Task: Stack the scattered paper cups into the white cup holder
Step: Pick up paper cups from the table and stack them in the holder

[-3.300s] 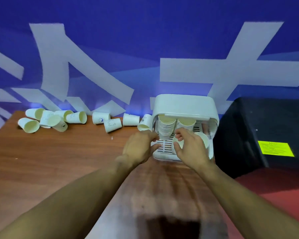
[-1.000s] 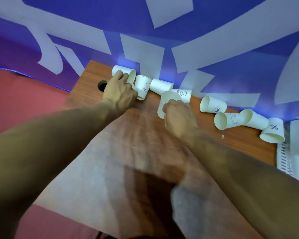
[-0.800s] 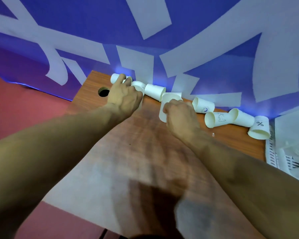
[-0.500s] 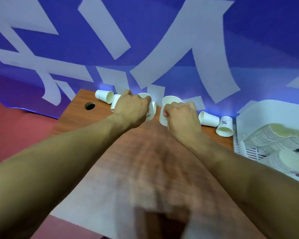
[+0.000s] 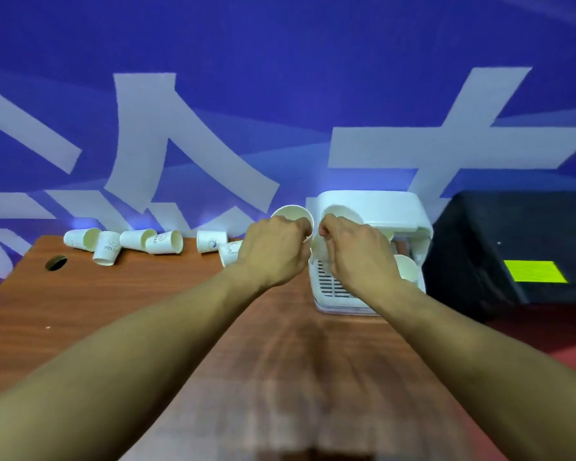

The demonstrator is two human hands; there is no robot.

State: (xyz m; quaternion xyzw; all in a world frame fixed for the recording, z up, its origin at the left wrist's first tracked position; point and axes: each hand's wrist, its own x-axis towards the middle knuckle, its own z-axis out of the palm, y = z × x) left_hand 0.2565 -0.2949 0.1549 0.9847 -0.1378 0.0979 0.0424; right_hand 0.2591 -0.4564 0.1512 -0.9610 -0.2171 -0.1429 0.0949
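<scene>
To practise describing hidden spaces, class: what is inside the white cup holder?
Inside the white cup holder, a paper cup shows at the right and a slotted floor at the front. The right hand, gripping a second cup, covers the middle, so any stacks there cannot be seen.

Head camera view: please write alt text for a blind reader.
The left hand and the right hand each grip a paper cup, the left cup and the right cup, close to the white cup holder. Several loose cups are scattered at the back of the wooden table.

A wooden table (image 5: 147,311) with a round hole (image 5: 56,262); a black box (image 5: 499,234) beside it, blue banner (image 5: 280,44) behind
</scene>
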